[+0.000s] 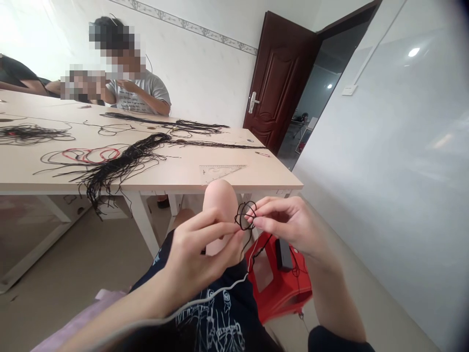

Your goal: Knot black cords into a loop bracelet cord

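Between my hands, above my lap, is a black cord [240, 213] looped into a loose, open knot. My left hand [205, 242] pinches its lower left side between thumb and fingertips. From the right, my right hand [289, 221] grips the opposite side with thumb and forefinger. Loose ends of the cord hang below the loops. Beyond my knee, a large bundle of black cords [126, 159] lies on the table and droops over its front edge.
On the table [176, 171] are a clear set square [220, 172], a red cord [110, 155] and more black cords [29, 132]. A red stool [282, 298] bearing a black box [283, 255] stands at my right. A white cable [205, 298] crosses my lap. A person [141, 95] sits opposite.
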`<action>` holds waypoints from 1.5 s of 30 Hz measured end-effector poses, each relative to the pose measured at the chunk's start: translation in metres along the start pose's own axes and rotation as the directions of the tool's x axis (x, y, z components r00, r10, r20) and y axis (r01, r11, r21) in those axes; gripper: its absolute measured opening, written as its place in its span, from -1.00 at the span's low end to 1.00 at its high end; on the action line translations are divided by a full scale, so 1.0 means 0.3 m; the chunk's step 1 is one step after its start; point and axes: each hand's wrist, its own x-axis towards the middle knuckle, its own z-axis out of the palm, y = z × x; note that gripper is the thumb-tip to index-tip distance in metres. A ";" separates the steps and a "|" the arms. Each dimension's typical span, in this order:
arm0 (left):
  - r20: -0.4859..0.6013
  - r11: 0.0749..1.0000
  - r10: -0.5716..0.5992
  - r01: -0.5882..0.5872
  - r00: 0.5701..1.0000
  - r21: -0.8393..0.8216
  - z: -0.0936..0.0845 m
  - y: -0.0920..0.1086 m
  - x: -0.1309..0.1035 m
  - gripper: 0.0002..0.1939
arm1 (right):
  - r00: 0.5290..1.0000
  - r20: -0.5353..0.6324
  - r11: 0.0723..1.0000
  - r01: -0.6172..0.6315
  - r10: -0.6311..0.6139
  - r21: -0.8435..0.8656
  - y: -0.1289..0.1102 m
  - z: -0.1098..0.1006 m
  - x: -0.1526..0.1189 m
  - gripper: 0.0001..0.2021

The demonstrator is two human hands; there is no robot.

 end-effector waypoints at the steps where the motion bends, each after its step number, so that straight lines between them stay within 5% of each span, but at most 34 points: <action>1: 0.016 0.998 -0.058 0.059 0.998 -0.019 0.014 -0.007 0.000 -0.90 | 1.000 0.007 1.000 0.007 -0.007 0.016 0.005 0.002 0.002 -0.88; 5: 0.127 0.918 -0.298 0.320 0.946 -0.232 0.055 -0.041 0.018 -0.86 | 0.999 0.031 0.998 0.007 -0.009 0.059 0.023 0.011 0.010 -0.90; 9: 0.352 0.650 -0.435 0.560 0.829 -0.514 0.070 -0.062 0.019 -0.81 | 1.000 0.021 0.997 -0.008 0.006 0.075 0.034 0.016 0.013 -0.93; 12: 0.386 0.528 -0.470 0.604 0.794 -0.598 0.071 -0.060 0.009 -0.83 | 1.000 0.014 0.999 -0.001 0.001 0.045 0.029 0.012 0.006 -0.91; 15: 0.281 0.664 -0.446 0.525 0.850 -0.533 0.060 -0.047 -0.009 -0.87 | 0.999 -0.036 0.998 -0.003 0.001 -0.058 0.020 0.002 -0.005 -0.93; 19: 0.042 0.907 -0.229 0.229 0.973 -0.354 0.034 -0.029 -0.044 -0.91 | 0.994 -0.106 0.990 -0.003 -0.012 -0.144 0.019 0.001 -0.010 -0.95; 23: -0.079 0.962 -0.040 0.017 0.996 -0.271 0.008 -0.010 -0.059 -0.82 | 0.989 -0.143 0.984 0.018 -0.044 -0.180 0.028 0.017 -0.007 -0.94; 25: -0.046 0.918 -0.042 0.021 0.998 -0.396 -0.003 0.001 -0.059 -0.85 | 0.984 -0.161 0.974 0.032 -0.069 -0.222 0.033 0.025 -0.006 -0.94; 27: 0.069 0.760 -0.140 0.152 0.988 -0.632 -0.012 0.011 -0.058 -0.91 | 0.976 -0.193 0.961 0.047 -0.102 -0.271 0.036 0.029 -0.003 -0.94; 29: 0.286 0.469 -0.236 0.367 0.929 -0.803 -0.018 0.015 -0.057 -0.90 | 0.963 -0.231 0.948 0.059 -0.136 -0.313 0.038 0.029 0.002 -0.93; 32: 0.631 0.054 -0.209 0.653 0.747 -0.755 -0.024 0.005 -0.056 -0.88 | 0.944 -0.279 0.935 0.070 -0.175 -0.347 0.038 0.026 0.010 -0.94; 34: 0.764 -0.046 -0.165 0.769 0.624 -0.637 -0.024 -0.011 -0.052 -0.85 | 0.940 -0.287 0.934 0.074 -0.182 -0.349 0.035 0.024 0.013 -0.94; 37: 0.805 0.020 -0.223 0.828 0.550 -0.560 -0.013 -0.038 -0.035 -0.75 | 0.956 -0.249 0.944 0.069 -0.155 -0.322 0.028 0.025 0.014 -0.93; 45: 0.499 0.286 -0.498 0.678 0.709 -0.677 0.073 -0.062 0.000 -0.85 | 0.980 -0.156 0.954 0.072 -0.122 -0.291 0.045 0.023 0.020 -0.92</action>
